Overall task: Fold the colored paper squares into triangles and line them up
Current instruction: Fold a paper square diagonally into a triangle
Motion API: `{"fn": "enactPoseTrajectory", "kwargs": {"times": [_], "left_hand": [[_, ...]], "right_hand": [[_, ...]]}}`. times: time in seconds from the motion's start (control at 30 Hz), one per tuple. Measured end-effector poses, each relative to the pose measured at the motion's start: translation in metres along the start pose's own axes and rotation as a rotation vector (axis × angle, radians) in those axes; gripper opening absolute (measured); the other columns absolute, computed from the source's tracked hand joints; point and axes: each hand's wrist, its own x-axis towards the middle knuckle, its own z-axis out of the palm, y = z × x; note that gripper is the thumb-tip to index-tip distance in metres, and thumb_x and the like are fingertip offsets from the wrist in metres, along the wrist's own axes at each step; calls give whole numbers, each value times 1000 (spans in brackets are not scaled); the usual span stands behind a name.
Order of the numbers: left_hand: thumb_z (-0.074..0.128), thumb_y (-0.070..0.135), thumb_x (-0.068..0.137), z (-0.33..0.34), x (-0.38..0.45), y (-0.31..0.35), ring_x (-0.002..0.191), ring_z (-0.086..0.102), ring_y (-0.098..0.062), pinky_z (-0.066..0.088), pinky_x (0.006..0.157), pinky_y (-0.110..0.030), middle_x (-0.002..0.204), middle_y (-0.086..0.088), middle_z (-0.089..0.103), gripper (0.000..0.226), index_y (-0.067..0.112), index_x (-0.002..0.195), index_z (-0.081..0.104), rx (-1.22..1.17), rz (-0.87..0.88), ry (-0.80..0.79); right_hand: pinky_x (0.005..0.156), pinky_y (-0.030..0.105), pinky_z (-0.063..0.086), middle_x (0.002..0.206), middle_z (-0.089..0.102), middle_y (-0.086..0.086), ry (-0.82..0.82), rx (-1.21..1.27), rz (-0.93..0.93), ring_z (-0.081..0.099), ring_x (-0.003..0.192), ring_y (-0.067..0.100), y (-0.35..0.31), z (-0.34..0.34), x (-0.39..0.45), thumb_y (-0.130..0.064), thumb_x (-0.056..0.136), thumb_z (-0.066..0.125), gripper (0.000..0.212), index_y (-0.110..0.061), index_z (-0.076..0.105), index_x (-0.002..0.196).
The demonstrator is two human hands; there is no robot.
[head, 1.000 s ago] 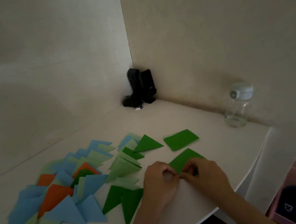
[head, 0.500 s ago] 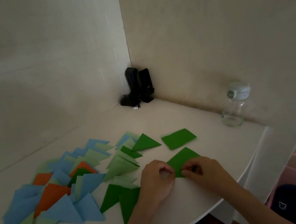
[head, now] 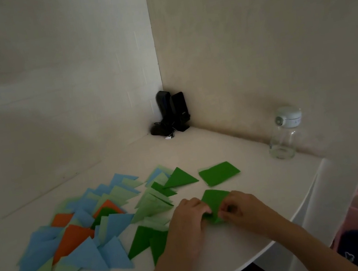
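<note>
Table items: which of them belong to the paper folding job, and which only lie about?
Job: dark green paper gripped by left hand and right hand; unfolded green square; folded triangles.
Idle: black speakers; glass bottle.

- Left hand low near the table edge, knuckles up, fingers curled, pinching the dark green paper square at its left side.
- Right hand just beside it, fingers bent, pinching the same sheet.
- Both forearms bare, entering from the bottom edge, converging.
</note>
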Motion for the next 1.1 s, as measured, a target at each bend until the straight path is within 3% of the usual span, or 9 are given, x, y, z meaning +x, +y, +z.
{"fn": "enactPoseTrajectory", "kwargs": {"times": [0.07,0.2,0.3,0.47,0.7,0.83,0.97,1.1], "left_hand": [[56,7,87,1,-3,2,91,50,-15,41,77,-28,97,0,63,20,17,96,70,2,-28,-14],[55,7,88,4,-8,3,92,50,-13,39,79,-25,97,-1,62,19,15,97,70,-10,-73,1],[61,9,84,7,-9,3,86,52,-11,41,74,-24,91,2,62,14,17,90,70,-34,-79,15],[69,18,80,6,-7,3,76,49,-7,33,66,-14,77,12,51,1,18,81,68,-91,-134,23],[71,24,79,6,-6,-4,77,51,-6,35,68,-13,77,16,54,12,26,85,62,-130,-282,54],[60,32,89,12,-3,4,86,44,-8,29,69,-19,87,13,50,17,26,104,56,-57,-323,29],[54,40,91,16,-3,8,91,39,-8,30,74,-21,101,9,54,24,26,110,51,-15,-350,23],[54,36,92,15,-1,6,96,38,-9,34,84,-22,106,8,53,25,25,114,49,-18,-359,-13]], "right_hand": [[67,5,35,85,54,-7,47,15,-15,52,75,2,0,3,-4,-30,79,70,17,-17,69,89],[72,13,42,84,60,-9,131,38,-63,57,76,2,4,8,-17,-55,70,49,43,-21,71,83],[75,27,48,91,60,-13,171,-19,-85,59,84,5,11,16,-23,-57,70,58,33,-29,71,82],[69,36,51,86,56,-10,289,-26,-16,57,78,10,10,25,-19,-54,70,54,32,-27,70,74],[75,38,47,84,50,-11,306,-13,113,55,83,14,8,27,-15,-64,63,48,48,-23,72,73],[76,33,43,86,47,-11,305,-47,164,52,84,12,4,29,-13,-50,77,68,26,-24,70,72],[74,27,34,88,45,-12,313,-86,190,45,84,8,-1,31,-12,-56,77,65,27,-35,53,64],[75,26,32,89,45,-12,299,-112,199,47,88,8,-3,31,-13,-59,74,64,29,-35,51,66]]}}
